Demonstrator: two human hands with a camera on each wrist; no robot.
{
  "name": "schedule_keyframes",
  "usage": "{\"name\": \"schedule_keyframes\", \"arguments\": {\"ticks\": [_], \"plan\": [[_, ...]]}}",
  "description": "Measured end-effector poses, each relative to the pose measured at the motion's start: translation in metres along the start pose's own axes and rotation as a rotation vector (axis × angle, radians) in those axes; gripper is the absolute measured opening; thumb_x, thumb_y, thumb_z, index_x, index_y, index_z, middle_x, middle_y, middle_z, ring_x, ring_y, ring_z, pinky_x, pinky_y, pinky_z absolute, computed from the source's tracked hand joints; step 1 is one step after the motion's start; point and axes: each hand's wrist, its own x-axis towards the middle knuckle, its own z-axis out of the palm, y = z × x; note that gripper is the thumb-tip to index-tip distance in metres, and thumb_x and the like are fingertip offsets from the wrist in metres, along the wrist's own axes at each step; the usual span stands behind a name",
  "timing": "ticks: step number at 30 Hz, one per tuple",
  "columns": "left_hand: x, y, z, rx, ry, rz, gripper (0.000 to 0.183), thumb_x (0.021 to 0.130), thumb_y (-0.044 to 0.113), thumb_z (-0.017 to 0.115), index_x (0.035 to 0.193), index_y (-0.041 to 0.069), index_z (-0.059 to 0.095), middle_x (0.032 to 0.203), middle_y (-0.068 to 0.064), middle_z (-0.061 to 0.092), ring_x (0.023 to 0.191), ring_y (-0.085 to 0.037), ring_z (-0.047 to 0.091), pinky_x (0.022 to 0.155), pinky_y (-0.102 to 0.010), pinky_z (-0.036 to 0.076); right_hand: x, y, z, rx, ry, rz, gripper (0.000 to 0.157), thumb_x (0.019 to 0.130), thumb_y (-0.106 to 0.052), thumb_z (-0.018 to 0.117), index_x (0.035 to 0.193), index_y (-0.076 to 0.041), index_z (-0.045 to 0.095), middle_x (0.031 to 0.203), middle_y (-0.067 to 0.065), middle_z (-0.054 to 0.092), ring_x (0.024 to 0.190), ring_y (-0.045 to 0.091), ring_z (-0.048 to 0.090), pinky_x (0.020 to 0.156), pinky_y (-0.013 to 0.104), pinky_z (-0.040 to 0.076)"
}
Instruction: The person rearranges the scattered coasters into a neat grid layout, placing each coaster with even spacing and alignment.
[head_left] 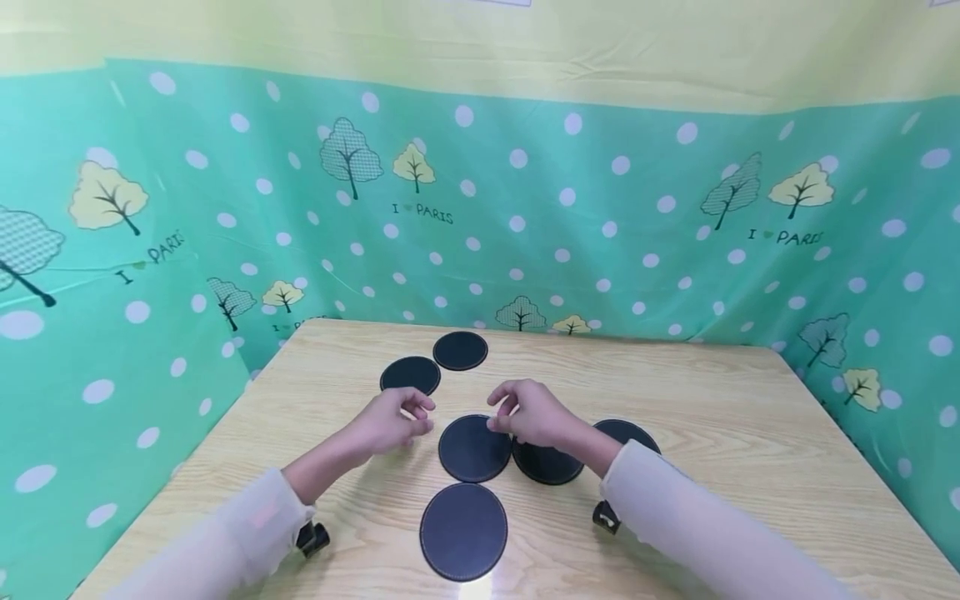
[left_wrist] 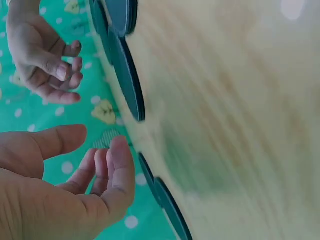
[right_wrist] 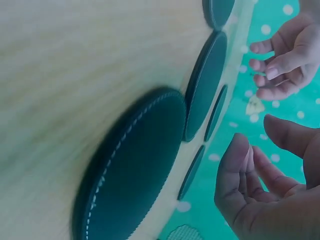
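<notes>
My left hand [head_left: 388,422] hovers above the table with its fingers loosely bent and nothing between them. Just behind it lies a round black coaster [head_left: 408,375] with a stitched rim, touching another black coaster [head_left: 461,351] farther back. Over the middle of the table, my right hand [head_left: 531,413] is likewise bare, thumb and fingertips apart. Below it are a center coaster [head_left: 472,450] and a coaster to its right [head_left: 546,463], partly covered by the hand. The right forearm partly hides one more coaster [head_left: 626,432]. Nearest to me is a front coaster [head_left: 463,533], touching the center one.
The coasters lie flat on a light wood-grain table [head_left: 720,400]. A green dotted curtain [head_left: 517,192] with printed trees hangs behind the table and along both sides. Small black fittings [head_left: 312,540] show beneath the sleeves at both wrists.
</notes>
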Motion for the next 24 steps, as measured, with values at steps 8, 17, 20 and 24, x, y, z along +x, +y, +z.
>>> {"name": "schedule_keyframes", "arguments": {"ticks": [8,17,20,24], "plan": [[0.029,-0.006,-0.012,-0.004,0.044,0.011,0.026,0.095,0.002,0.069,0.118,-0.007,0.063,0.097,-0.010,0.062,0.084,-0.022,0.063,0.068,-0.032,0.059,0.030,0.005,-0.003,0.007,0.054,-0.023,0.032,0.093,-0.008,0.076,0.122,0.002,0.066,0.091,0.008,0.065,0.072,0.026,0.065,0.057,0.025,0.053],[0.064,-0.022,-0.023,-0.194,0.034,-0.100,0.033,0.099,0.004,0.064,0.128,-0.009,0.057,0.101,-0.010,0.061,0.088,-0.022,0.059,0.080,-0.037,0.062,0.060,0.014,-0.009,-0.034,0.115,-0.038,0.035,0.093,-0.008,0.075,0.124,0.004,0.065,0.093,0.011,0.068,0.075,0.026,0.067,0.059,0.026,0.054],[0.073,-0.024,-0.026,-0.221,0.051,-0.117,0.035,0.099,0.005,0.063,0.130,-0.009,0.056,0.098,-0.009,0.057,0.085,-0.020,0.055,0.081,-0.037,0.061,0.068,0.017,-0.013,-0.020,0.126,-0.024,0.036,0.094,-0.007,0.074,0.127,0.005,0.064,0.095,0.013,0.068,0.083,0.035,0.069,0.061,0.026,0.055],[0.084,-0.023,-0.030,-0.238,0.076,-0.132,0.035,0.098,0.004,0.063,0.131,-0.008,0.055,0.097,-0.008,0.056,0.084,-0.018,0.055,0.081,-0.035,0.061,0.079,0.023,-0.018,-0.003,0.146,-0.011,0.037,0.095,-0.005,0.071,0.130,0.006,0.062,0.099,0.015,0.068,0.087,0.038,0.070,0.065,0.030,0.059]]}}
